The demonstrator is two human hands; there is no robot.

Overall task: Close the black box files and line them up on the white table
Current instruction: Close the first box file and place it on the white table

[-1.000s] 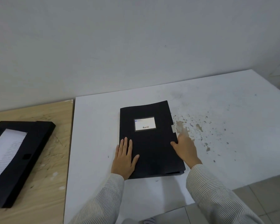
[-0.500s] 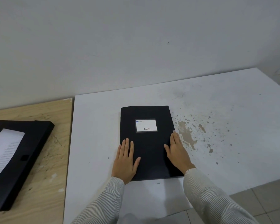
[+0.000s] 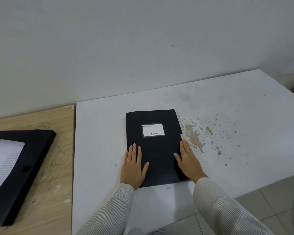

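Pressing flat with fingers spread, the left hand (image 3: 133, 164) and right hand (image 3: 187, 160) held the closed black rectangular box file (image 3: 154, 148) down on the stained white table (image 3: 227, 133), likely squaring it; another black file (image 3: 20, 170) lay open on the wooden table (image 3: 54, 192).

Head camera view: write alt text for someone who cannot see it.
Left hand and right hand press flat on a closed black box file on the white table. A second box file, open with paper inside, lies on the wooden table at left.
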